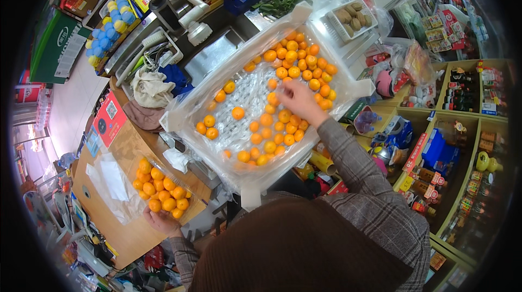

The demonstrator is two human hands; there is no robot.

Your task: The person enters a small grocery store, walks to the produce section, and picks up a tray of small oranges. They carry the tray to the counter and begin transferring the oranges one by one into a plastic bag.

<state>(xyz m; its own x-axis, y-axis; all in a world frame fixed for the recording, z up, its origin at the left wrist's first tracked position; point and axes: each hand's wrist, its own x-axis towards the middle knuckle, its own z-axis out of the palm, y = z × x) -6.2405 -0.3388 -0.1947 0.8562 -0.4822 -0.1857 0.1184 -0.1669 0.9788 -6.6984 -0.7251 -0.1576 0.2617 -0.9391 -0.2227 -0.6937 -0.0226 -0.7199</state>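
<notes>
A large white plastic crate (359,88), lined with clear film, tilts across the middle before me. Many small mandarins (291,56) lie in it, most heaped at the far right and near sides. Over them reaches my right hand (301,100), its fingers curled beside a mandarin (273,98); whether they grip one is hidden. At lower left, my left hand (163,223) holds the near edge of a clear plastic container (157,164) filled with mandarins (165,195). That container is at the edge of a wooden counter (136,243).
Behind the crate is a metal sink (216,53) with a faucet (199,33). A white basket of brown produce (351,18) stands at the far right. Shelves of packaged goods (436,169) line the right side. A crumpled cloth (151,88) lies left of the crate.
</notes>
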